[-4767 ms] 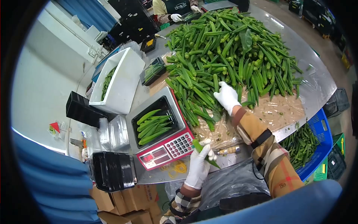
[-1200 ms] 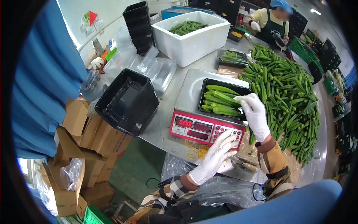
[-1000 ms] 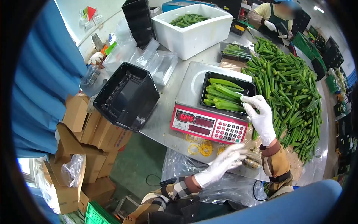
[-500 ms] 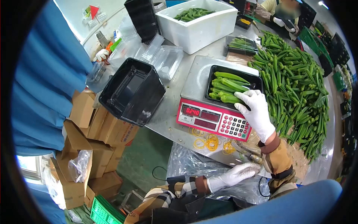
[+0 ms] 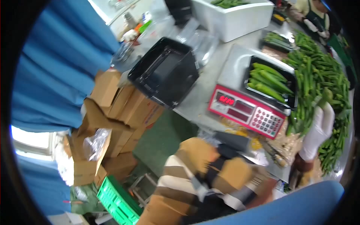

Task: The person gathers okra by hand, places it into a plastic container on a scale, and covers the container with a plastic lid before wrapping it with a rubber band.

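My right hand [image 5: 319,125], in a white glove, is over the okra pile at the right of the head view. Its fingers are closed around an okra pod [image 5: 325,97]. A black tray [image 5: 292,99] of several okra pods [image 5: 269,80] rests on the plate of a red and white scale [image 5: 245,111]. The scale's red digits are blurred and look like 0.220. My left hand is out of sight; only its plaid sleeve [image 5: 213,176] and brown cuff show, blurred, at the bottom.
Loose okra [image 5: 305,56] covers the table's right side. Stacked black trays [image 5: 165,71] stand left of the scale. A white foam box [image 5: 243,22] and a packed okra tray [image 5: 278,40] are behind it. Cardboard boxes [image 5: 131,108] and a green crate [image 5: 116,202] stand lower left. A co-worker [image 5: 313,17] is at the far right.
My right hand has left the tray and moved right with an okra pod. My left forearm has lifted and its hand has gone from sight. The whole view has shifted.
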A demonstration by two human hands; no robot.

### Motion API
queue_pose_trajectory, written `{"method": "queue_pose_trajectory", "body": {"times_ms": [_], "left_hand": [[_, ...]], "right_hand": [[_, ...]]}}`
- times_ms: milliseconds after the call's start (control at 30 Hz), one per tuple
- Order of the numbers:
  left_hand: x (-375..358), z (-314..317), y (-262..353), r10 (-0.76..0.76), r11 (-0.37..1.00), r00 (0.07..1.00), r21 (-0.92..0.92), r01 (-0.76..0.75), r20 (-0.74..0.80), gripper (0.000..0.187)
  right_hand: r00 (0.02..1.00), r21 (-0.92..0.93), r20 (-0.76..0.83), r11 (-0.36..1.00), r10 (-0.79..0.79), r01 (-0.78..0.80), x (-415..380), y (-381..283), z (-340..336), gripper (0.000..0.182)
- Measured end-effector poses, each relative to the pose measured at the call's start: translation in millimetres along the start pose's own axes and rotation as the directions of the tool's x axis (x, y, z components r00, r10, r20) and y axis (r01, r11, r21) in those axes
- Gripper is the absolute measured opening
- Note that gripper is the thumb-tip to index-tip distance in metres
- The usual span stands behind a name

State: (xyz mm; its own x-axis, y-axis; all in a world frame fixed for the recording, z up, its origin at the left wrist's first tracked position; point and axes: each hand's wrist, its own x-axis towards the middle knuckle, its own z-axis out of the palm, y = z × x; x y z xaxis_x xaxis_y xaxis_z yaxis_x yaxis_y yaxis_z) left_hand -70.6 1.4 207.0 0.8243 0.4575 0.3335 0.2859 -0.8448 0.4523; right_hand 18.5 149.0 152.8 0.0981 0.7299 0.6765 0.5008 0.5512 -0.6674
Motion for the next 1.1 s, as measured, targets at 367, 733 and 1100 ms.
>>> {"method": "queue_pose_trajectory", "body": {"times_ms": [367, 733, 1100], "left_hand": [[-4, 15, 2, 0.012, 0.998, 0.999, -0.065, -0.01, 0.038, 0.027], [-17, -6, -6, -0.024, 0.989, 0.966, 0.148, -0.015, 0.259, 0.021], [-242, -188, -127, -0.393, 0.161, 0.638, 0.634, 0.756, -0.662, 0.034]], "right_hand": [[0.99, -0.409, 0.039, 0.906, 0.133, -0.106, -76, 55, -79, 0.027], [0.97, 0.024, 0.026, 0.97, 0.241, -0.242, -82, 48, -76, 0.043], [0.815, -0.214, 0.062, 0.806, 0.576, -0.553, -127, 96, -145, 0.03]]}}
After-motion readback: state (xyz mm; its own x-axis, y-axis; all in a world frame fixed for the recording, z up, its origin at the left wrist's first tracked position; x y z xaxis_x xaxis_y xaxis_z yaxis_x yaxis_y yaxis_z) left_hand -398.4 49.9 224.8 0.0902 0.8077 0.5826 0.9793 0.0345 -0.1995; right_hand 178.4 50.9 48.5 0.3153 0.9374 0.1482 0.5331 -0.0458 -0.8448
